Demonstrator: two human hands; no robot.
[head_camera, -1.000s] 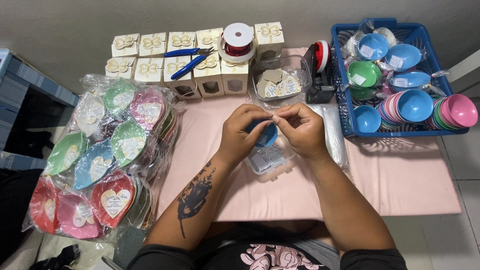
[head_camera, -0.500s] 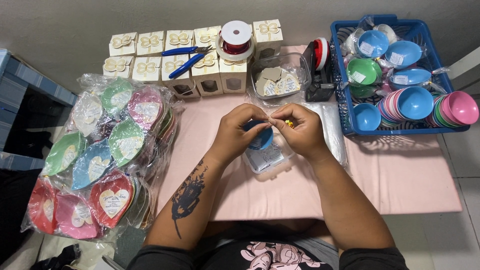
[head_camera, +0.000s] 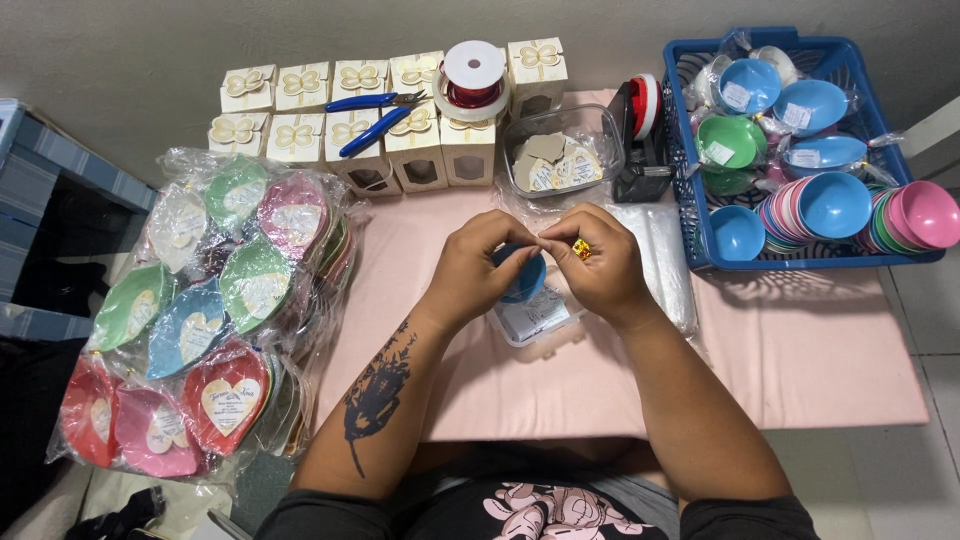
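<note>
My left hand (head_camera: 478, 268) and my right hand (head_camera: 600, 262) meet over the middle of the pink table (head_camera: 800, 350). Together they hold a small blue bowl (head_camera: 522, 280) inside a clear plastic wrapper, fingertips pinching at its top. A small clear tray with a printed card (head_camera: 530, 318) lies just under the hands. My right hand wears a ring with a red stone.
A pile of wrapped coloured bowls (head_camera: 200, 320) lies at left. Cream gift boxes (head_camera: 350, 110) line the back with blue pliers (head_camera: 375, 110) and a red ribbon spool (head_camera: 472, 78). A clear tub of tags (head_camera: 560, 150), a tape dispenser (head_camera: 640, 140), a blue basket of bowls (head_camera: 810, 150).
Both hands stay at the same spot; the fingers have shifted slightly at the top of the wrapped bowl, and the right hand has turned so the ring shows.
</note>
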